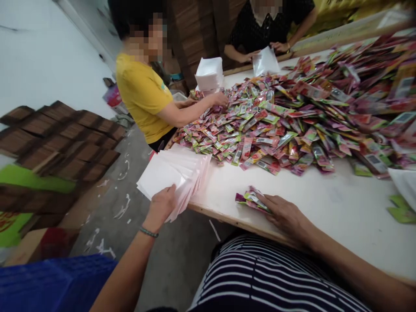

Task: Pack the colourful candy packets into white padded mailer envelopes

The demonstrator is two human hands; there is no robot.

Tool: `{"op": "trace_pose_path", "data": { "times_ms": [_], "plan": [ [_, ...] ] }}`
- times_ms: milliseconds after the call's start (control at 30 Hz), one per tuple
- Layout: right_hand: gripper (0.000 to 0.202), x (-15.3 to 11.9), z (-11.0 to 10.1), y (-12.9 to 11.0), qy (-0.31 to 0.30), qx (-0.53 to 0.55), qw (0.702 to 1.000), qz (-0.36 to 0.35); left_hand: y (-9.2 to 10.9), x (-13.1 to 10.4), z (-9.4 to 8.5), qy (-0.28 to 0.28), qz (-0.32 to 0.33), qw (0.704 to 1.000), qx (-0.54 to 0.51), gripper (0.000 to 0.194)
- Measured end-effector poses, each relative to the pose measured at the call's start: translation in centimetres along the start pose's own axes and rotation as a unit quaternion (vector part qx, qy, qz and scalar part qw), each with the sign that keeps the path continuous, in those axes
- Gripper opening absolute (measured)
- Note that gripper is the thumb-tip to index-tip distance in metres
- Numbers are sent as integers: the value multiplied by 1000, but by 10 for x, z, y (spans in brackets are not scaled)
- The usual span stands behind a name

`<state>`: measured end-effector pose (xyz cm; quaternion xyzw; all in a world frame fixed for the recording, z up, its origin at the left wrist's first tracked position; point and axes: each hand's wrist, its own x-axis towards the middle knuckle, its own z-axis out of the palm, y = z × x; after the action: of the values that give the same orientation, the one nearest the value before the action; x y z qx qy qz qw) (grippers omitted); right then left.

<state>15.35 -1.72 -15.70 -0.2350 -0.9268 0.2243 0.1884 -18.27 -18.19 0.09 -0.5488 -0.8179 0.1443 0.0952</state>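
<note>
My left hand is closed with thumb and fingers pinching the edge of a clear plastic bag. That bag lies at the top of a fanned stack of plastic bags, which overhangs the table's near left corner. Low over the table's front edge, my right hand grips a small bunch of colourful sachets, its fingers partly covering them. Beyond both hands spreads a large heap of similar pink, green and purple sachets.
A co-worker in yellow reaches into the heap from the left. Across the table, another person's hands hold a clear bag. Another bag stack stands at the far left. Cardboard bundles and a blue crate occupy the floor side.
</note>
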Motion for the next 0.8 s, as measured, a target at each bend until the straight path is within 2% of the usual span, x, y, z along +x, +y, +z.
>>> {"op": "trace_pose_path", "data": {
  "times_ms": [67,100,167,200,267,333,367,400,467,533,600,667,733,800],
  "plan": [
    [56,2,-7,3,12,101,990,98,10,0,-21,62,5,998,-21,37],
    [50,4,-12,4,24,153,976,155,20,0,-33,104,11,994,-41,36],
    [41,7,-24,5,59,247,933,254,50,4,-50,175,35,980,-89,34],
    [38,7,-31,4,85,289,909,288,70,8,-55,189,53,974,-113,33],
    [37,7,-46,0,152,357,862,326,117,20,-53,167,101,968,-158,30],
    [37,3,-59,-7,221,385,829,339,166,35,-40,93,140,965,-201,26],
    [38,0,-65,-10,245,379,826,337,189,44,-31,49,143,963,-223,24],
    [39,-4,-70,-13,255,365,834,326,209,52,-22,12,147,959,-244,23],
    [42,-10,-73,-15,232,324,874,277,238,67,-6,-8,156,951,-266,23],
    [43,-15,-70,-10,173,277,918,224,250,77,3,-7,169,945,-280,25],
    [43,-19,-62,0,125,201,951,197,251,82,6,1,163,938,-305,28],
    [47,-22,-56,6,88,82,976,183,247,84,6,20,133,928,-348,29],
    [55,-23,-54,4,51,-50,987,147,244,83,3,52,108,913,-389,28],
    [57,-21,-58,-6,11,-151,985,88,244,79,0,87,120,903,-404,28]
  ]
}}
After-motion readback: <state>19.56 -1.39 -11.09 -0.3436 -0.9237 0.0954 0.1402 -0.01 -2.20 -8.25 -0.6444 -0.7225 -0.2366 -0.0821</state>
